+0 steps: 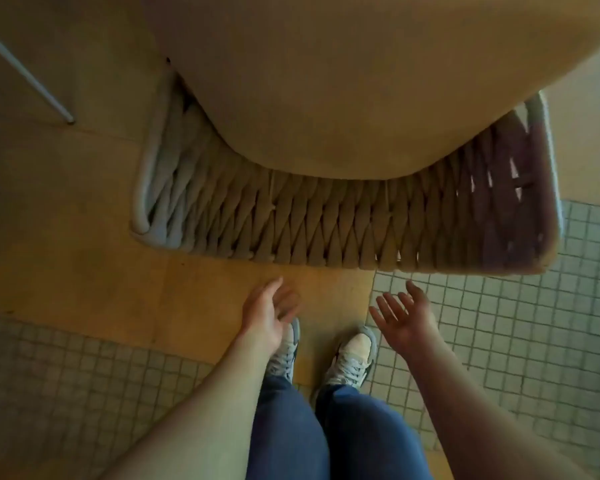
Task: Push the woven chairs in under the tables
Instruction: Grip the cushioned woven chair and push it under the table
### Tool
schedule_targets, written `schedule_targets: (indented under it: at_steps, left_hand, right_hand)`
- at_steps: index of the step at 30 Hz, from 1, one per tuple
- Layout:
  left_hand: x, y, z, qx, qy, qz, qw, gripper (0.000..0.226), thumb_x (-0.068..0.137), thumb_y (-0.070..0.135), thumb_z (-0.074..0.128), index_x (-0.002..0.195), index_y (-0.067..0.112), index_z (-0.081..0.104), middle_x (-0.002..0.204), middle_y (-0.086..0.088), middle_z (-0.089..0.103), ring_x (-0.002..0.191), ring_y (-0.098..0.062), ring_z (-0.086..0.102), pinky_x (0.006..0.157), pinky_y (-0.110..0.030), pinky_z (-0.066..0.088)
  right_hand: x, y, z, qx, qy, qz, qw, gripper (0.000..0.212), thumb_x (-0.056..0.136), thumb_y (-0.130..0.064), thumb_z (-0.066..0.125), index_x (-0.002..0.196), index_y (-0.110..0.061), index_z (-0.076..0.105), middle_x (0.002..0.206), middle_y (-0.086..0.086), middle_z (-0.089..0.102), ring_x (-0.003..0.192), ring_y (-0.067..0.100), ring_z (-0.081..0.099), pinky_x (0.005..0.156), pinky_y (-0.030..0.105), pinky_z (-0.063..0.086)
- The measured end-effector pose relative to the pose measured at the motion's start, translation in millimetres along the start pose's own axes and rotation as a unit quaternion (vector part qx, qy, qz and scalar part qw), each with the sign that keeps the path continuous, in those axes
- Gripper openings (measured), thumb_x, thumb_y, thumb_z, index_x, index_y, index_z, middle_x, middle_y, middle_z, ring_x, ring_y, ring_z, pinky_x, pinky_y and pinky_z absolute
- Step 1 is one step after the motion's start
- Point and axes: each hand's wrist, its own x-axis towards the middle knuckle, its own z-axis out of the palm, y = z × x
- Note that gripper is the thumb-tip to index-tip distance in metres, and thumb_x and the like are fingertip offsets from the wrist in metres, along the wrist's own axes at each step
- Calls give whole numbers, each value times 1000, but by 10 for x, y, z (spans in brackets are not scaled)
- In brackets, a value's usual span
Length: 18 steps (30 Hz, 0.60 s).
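I look straight down on the woven chair (326, 223), and I place everything else from it. Its rope-woven backrest curves across the middle of the view, and the pale tabletop (326, 81) covers the seat beyond the backrest, so the chair sits tucked under the table (only the back and the two side rails show). Just on my side of the backrest, my left hand (269, 315) hangs with its fingers spread and loose, touching nothing. My right hand (404, 315) hangs level with it, palm turned inward, fingers fanned apart, also clear of the weave. Below the hands, nearer me than the chair, stand my two pale sneakers (352, 358) and blue trouser legs (326, 438). Far left of the chair, a thin white metal leg (28, 74) slants down to the tan floor (84, 271); small square tiles (499, 341) begin under the chair's right corner.
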Motion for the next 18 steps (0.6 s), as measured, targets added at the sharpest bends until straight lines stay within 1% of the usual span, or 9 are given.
schedule_targets:
  at_steps: [2,3,6,8,9,11,13,16,18]
  left_hand:
    - [399,-88,-4,13,-20,-13,1000,4,90,21,59,89,16,59,84,-7,57,71,-22,56,59,-32,47]
    - [600,-85,-11,13,-17,-9,1000,3,91,21,57,90,18,58,85,-6,54,71,-22,54,61,-33,47]
    - [1229,-160,-102,36,10,26,999,24,93,22,56,117,19,58,112,-7,55,94,-22,55,91,-43,47]
    - [1659,-188,-201,51,10,70,996,30,93,28,55,123,22,54,121,-4,53,98,-17,55,102,-43,44]
    - [1820,-192,-240,44,-7,65,997,32,93,30,54,125,23,53,122,-2,53,102,-14,56,104,-41,45]
    - [2077,-119,-278,-3,-25,48,999,25,96,26,54,121,23,57,118,2,58,101,-8,60,92,-32,53]
    - [2277,-55,-289,-39,-21,68,997,28,92,16,60,120,17,62,119,-3,62,101,-13,62,82,-26,53]
    - [2494,38,-265,-62,-35,85,994,50,88,10,64,136,5,53,138,-12,56,124,-22,55,107,-31,42]
    - [2533,52,-260,-45,-38,87,994,50,86,16,67,134,6,56,135,-13,59,122,-22,58,109,-39,40]
  right_hand:
    - [449,41,11,-4,-5,12,1000,62,90,-31,59,144,-12,34,142,15,46,127,32,48,99,48,44]
    - [632,19,34,2,-10,11,1000,63,90,-30,60,145,-13,33,143,15,45,128,32,47,98,49,44]
    - [1337,-30,-3,-4,-7,-8,1000,74,88,-30,63,149,-17,25,152,14,34,136,32,38,104,51,39]
    - [1776,-55,-64,-8,-23,-40,999,76,85,-32,66,149,-19,26,152,13,32,137,32,37,106,51,37]
    - [1993,-57,-108,-4,-50,-55,997,73,82,-33,68,145,-20,33,150,12,38,135,31,41,104,50,39]
    - [2228,-88,-133,-3,-87,-98,991,68,77,-36,73,137,-22,45,139,10,52,126,29,51,100,48,43]
    - [2386,-102,-145,0,-119,-139,983,63,77,-36,74,133,-26,48,133,8,57,122,28,55,101,48,44]
    - [2509,-110,-103,-10,-145,-162,976,57,83,-26,69,136,-27,47,134,8,58,122,28,56,101,48,46]
    - [2562,-93,-99,-1,-158,-155,975,52,87,-16,63,136,-25,48,134,10,58,123,28,55,103,48,44]
